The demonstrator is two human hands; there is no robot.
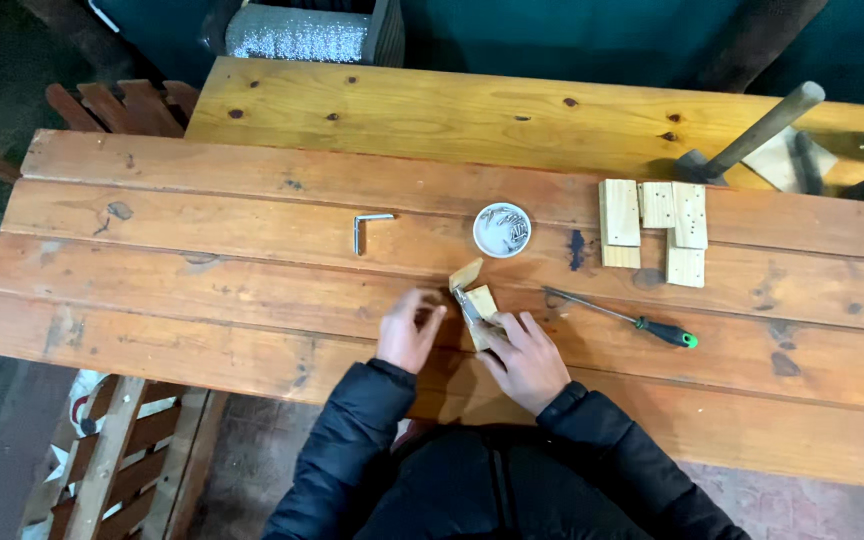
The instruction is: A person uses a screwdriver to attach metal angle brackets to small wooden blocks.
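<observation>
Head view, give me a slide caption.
Both hands hold wood blocks joined by a bracket on a plank table.

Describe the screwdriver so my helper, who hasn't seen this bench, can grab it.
On the wooden plank table, look just past the right hand, toward the stack of pale wood blocks. The screwdriver lies flat there, the only tool with a thin metal shaft and a black-and-green handle.

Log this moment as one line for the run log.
left hand: by wood blocks | right hand: holds blocks, metal bracket | screwdriver: right, on table | screw dish: behind
</observation>
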